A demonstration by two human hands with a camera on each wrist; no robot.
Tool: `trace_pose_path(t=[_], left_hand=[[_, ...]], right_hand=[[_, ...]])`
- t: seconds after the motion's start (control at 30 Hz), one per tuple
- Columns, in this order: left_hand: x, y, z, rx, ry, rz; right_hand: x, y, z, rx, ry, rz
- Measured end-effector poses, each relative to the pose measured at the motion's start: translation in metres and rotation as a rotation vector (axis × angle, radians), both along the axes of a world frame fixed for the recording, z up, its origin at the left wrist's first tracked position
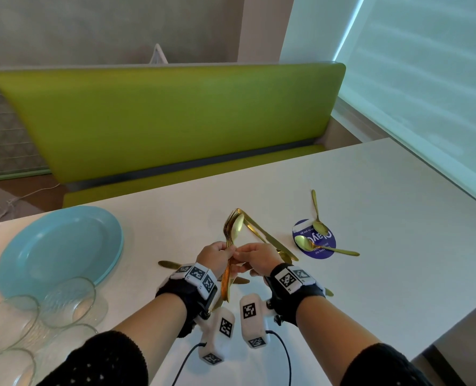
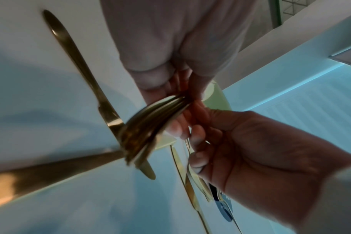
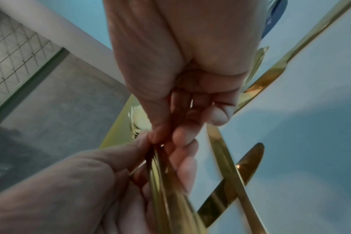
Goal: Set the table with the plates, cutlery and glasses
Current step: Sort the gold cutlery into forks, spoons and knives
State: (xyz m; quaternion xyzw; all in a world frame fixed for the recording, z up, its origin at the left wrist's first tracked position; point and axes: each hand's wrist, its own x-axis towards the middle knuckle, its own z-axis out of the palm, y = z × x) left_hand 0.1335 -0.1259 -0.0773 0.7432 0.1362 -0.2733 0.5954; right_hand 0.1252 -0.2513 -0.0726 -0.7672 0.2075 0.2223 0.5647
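My left hand (image 1: 217,253) grips a bundle of gold forks and a spoon (image 1: 232,229) by the handles, heads pointing up, above the white table (image 1: 370,274). My right hand (image 1: 257,257) meets it, and its thumb and forefinger pinch into the same bundle (image 3: 166,182). A blurred gold handle (image 3: 226,158) runs back under its other curled fingers. Two gold knives (image 1: 261,232) slant just beyond the right hand; whether it holds them I cannot tell. Light blue plates (image 1: 58,246) are stacked at the left. Several clear glasses (image 1: 67,299) stand in front of them.
Two gold spoons (image 1: 324,246) lie across a round purple coaster (image 1: 318,253) to the right. Loose gold knives (image 1: 170,264) lie on the table under my hands. A green bench (image 1: 161,129) runs along the far edge, with a window blind (image 1: 426,79) at right.
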Motion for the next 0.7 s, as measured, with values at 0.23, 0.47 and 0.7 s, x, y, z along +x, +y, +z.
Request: trace_pose_path(t=[0.23, 0.47, 0.7], left_hand=[[0.014, 0.017, -0.007, -0.005, 0.013, 0.011], [0.027, 0.042, -0.008, 0.03, 0.021, 0.117], [0.031, 0.05, -0.006, 0.043, 0.01, 0.116]], right_hand=[[0.028, 0.0, 0.003, -0.261, 0.013, 0.25], [0.059, -0.036, -0.009, -1.035, 0.003, 0.368], [0.068, -0.03, -0.033, -1.148, 0.064, 0.381]])
